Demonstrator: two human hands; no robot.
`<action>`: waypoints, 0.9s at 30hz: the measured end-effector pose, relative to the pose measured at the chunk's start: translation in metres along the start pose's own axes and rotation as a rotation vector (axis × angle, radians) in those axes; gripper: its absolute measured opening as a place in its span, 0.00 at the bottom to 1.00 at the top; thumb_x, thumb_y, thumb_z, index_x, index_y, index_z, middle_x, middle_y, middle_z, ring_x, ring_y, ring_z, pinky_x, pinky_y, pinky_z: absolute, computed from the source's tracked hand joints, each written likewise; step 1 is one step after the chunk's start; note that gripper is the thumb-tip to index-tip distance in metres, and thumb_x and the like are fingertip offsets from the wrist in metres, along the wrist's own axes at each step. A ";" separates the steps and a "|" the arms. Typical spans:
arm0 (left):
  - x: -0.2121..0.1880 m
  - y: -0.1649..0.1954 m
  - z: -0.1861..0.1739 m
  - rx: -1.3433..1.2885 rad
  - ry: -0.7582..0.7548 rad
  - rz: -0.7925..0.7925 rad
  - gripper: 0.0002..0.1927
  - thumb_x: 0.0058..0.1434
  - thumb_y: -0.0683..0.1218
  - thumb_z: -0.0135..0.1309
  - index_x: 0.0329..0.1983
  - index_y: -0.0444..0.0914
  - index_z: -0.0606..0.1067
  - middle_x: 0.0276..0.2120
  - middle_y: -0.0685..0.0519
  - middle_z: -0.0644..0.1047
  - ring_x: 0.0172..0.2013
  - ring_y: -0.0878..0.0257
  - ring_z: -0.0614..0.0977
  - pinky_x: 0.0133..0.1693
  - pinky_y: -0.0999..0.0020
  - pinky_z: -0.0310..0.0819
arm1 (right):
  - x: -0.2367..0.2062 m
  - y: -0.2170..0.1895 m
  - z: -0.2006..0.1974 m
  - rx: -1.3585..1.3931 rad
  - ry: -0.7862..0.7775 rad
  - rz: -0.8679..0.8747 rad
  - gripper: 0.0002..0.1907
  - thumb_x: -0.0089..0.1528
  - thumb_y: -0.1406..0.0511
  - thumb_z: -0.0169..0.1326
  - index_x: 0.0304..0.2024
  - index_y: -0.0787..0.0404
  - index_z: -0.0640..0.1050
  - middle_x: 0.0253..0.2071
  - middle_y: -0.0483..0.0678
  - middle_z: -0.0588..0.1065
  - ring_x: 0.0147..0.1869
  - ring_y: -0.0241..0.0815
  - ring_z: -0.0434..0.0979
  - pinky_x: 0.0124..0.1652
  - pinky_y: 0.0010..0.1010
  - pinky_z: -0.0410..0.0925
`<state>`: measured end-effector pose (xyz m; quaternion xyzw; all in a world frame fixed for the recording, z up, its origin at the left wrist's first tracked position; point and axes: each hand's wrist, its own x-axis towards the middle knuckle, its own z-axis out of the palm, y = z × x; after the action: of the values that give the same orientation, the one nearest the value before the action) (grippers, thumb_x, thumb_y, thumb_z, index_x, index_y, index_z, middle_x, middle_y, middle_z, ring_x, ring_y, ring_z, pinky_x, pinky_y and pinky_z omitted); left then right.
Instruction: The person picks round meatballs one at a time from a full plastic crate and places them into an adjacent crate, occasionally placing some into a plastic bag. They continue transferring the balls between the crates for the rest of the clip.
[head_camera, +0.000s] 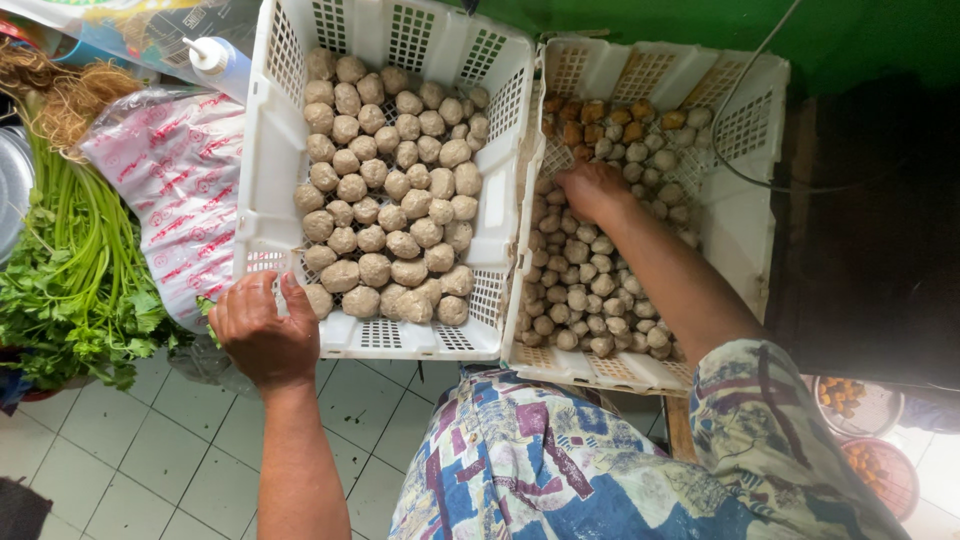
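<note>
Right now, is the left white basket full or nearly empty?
Mostly full. The left basket holds large pale meatballs covering nearly its whole floor, a few stacked, none reaching the rim. The left hand grips its near corner.

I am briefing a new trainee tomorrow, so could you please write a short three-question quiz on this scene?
1. True or false: the left hand grips the corner of the left crate.
2. Which crate does the right hand reach into? A) the left crate B) the right crate
3. What lies on the plastic bag's far side from the left crate?

Key:
1. True.
2. B; it rests among the small meatballs, near the brown pieces.
3. A bunch of leafy greens.
</note>
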<state>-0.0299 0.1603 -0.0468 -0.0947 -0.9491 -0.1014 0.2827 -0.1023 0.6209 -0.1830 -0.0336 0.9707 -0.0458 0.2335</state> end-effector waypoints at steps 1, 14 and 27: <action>0.000 0.000 0.000 -0.005 -0.002 -0.002 0.12 0.76 0.50 0.54 0.44 0.36 0.77 0.43 0.46 0.79 0.47 0.48 0.80 0.53 0.53 0.69 | 0.004 0.001 -0.003 0.018 -0.019 -0.003 0.20 0.59 0.74 0.57 0.53 0.55 0.78 0.52 0.56 0.77 0.54 0.57 0.78 0.51 0.49 0.72; -0.001 0.000 0.002 -0.013 0.020 -0.010 0.12 0.76 0.50 0.54 0.46 0.36 0.77 0.43 0.46 0.79 0.46 0.48 0.80 0.52 0.53 0.70 | -0.051 0.015 0.006 0.490 -0.013 -0.089 0.08 0.65 0.60 0.58 0.42 0.58 0.80 0.45 0.50 0.80 0.47 0.44 0.80 0.49 0.39 0.73; 0.001 0.001 0.001 -0.023 0.014 -0.018 0.12 0.76 0.50 0.53 0.46 0.36 0.77 0.42 0.46 0.79 0.46 0.47 0.80 0.51 0.53 0.69 | -0.081 0.004 0.013 0.448 -0.228 -0.106 0.18 0.60 0.64 0.56 0.54 0.54 0.76 0.46 0.48 0.78 0.46 0.44 0.79 0.47 0.36 0.75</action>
<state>-0.0305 0.1619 -0.0465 -0.0887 -0.9467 -0.1153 0.2874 -0.0244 0.6306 -0.1579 -0.0371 0.9006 -0.2678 0.3404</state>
